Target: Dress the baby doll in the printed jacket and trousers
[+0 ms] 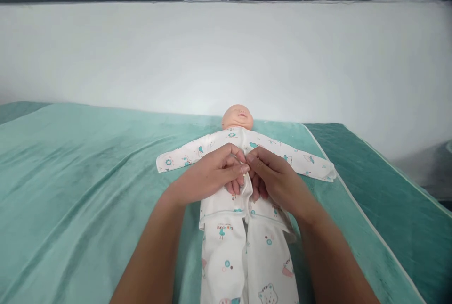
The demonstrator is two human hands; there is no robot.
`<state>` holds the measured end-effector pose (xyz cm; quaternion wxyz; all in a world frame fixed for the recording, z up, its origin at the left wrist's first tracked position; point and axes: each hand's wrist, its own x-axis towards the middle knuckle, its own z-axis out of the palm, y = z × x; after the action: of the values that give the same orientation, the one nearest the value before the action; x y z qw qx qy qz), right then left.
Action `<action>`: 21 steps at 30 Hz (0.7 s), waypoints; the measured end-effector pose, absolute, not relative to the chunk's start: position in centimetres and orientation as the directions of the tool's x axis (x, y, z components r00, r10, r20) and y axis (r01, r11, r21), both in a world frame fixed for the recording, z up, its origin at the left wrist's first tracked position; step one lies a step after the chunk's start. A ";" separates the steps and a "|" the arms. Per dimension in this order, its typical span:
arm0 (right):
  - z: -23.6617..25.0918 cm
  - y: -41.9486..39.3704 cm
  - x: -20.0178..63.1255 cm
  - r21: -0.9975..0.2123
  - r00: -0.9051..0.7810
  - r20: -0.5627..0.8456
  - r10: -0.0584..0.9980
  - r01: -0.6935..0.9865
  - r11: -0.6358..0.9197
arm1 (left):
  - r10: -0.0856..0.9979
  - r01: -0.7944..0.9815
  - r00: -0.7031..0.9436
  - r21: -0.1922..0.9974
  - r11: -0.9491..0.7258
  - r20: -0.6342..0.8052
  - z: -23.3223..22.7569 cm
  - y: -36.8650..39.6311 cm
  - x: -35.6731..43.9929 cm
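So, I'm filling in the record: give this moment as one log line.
left hand: pinching shirt front | right hand: pinching shirt front | doll: face up on green blanket | trousers: showing below shirt

One head-worn view looks forward and down from the leg end of the clothed doll [221, 204], near the left hand [212, 172] and right hand [278, 176], across the green cover [106, 172] towards the white wall [226, 54].

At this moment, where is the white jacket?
In the head view, the jacket is central, between the doll's head and the trousers, with left hand and right hand at its front.
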<state>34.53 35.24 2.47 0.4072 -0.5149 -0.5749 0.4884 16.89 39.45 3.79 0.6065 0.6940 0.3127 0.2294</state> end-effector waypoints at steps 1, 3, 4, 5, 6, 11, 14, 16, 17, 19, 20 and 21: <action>2.4 35.2 34.5 -0.981 -0.141 -0.021 0.990 0.196 0.007 | 0.718 0.161 0.694 0.984 -0.075 -0.059 3.8 39.4 17.0; 2.3 35.2 34.5 -0.980 -0.153 0.001 0.988 0.196 0.031 | 0.724 0.169 0.688 0.982 -0.084 -0.056 3.8 39.3 17.1; 2.2 35.2 34.5 -0.980 -0.158 0.007 0.987 0.197 0.039 | 0.726 0.174 0.685 0.981 -0.088 -0.056 3.8 39.3 17.2; 2.1 35.2 34.5 -0.979 -0.162 0.012 0.987 0.198 0.045 | 0.730 0.179 0.681 0.980 -0.090 -0.057 3.8 39.2 17.3; 2.1 35.2 34.5 -0.978 -0.166 0.014 0.986 0.202 0.048 | 0.734 0.184 0.676 0.979 -0.090 -0.060 3.8 39.2 17.3; 1.9 35.3 34.4 -0.980 -0.169 0.007 0.986 0.193 0.040 | 0.752 0.199 0.654 0.978 -0.065 -0.083 3.6 39.2 17.3; 2.1 35.3 34.4 -0.984 -0.172 -0.004 0.985 0.176 0.027 | 0.759 0.197 0.646 0.979 -0.061 -0.082 3.4 39.3 17.4; 2.2 35.3 34.5 -0.984 -0.186 -0.023 0.982 0.177 0.011 | 0.762 0.193 0.642 0.979 -0.064 -0.077 3.4 39.3 17.4; 2.3 35.3 34.6 -0.984 -0.203 -0.035 0.979 0.179 0.002 | 0.762 0.191 0.643 0.979 -0.065 -0.075 3.5 39.3 17.4; 2.4 35.3 34.8 -0.984 -0.248 -0.055 0.967 0.176 -0.011 | 0.758 0.191 0.647 0.979 -0.066 -0.075 3.6 39.3 17.3; 2.4 35.2 34.9 -0.986 -0.271 -0.064 0.960 0.168 -0.019 | 0.755 0.193 0.652 0.979 -0.068 -0.076 3.7 39.3 17.3; 2.5 35.2 35.0 -0.987 -0.293 -0.074 0.953 0.159 -0.028 | 0.751 0.196 0.656 0.978 -0.068 -0.079 3.8 39.3 17.2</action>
<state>35.03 35.21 2.50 0.3660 -0.4685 -0.5933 0.5427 17.22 39.30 3.77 0.5906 0.6922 0.3420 0.2348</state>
